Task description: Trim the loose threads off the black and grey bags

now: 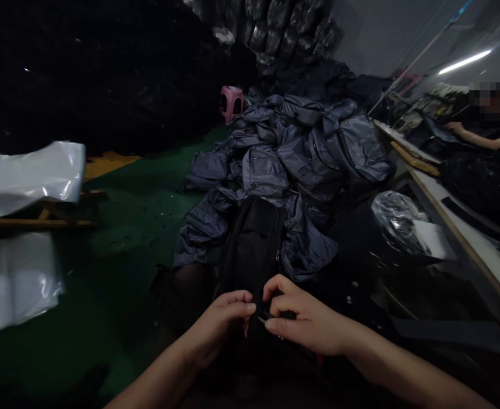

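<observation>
From where I stand, the biggest thing is the heap of grey bags (267, 170), sprawling at twelve o'clock from the hands across the green floor (122, 244); many look slack, though I can't see inside them. A long table (441, 207) runs at two to three o'clock. The black bag (253, 241) lies at twelve, against the heap's near edge, its contents hidden. A crumpled clear plastic bag (396, 218) sits at two; what it holds, I can't tell. The left hand (228, 318) has thumb and forefinger pinched on the black bag's near end. At its three o'clock, the right hand (305, 318) has its fingers closed on a small pointed tool (261, 320). I'd judge this fine work on the fabric, calling next for a firm left pinch and careful aim.
</observation>
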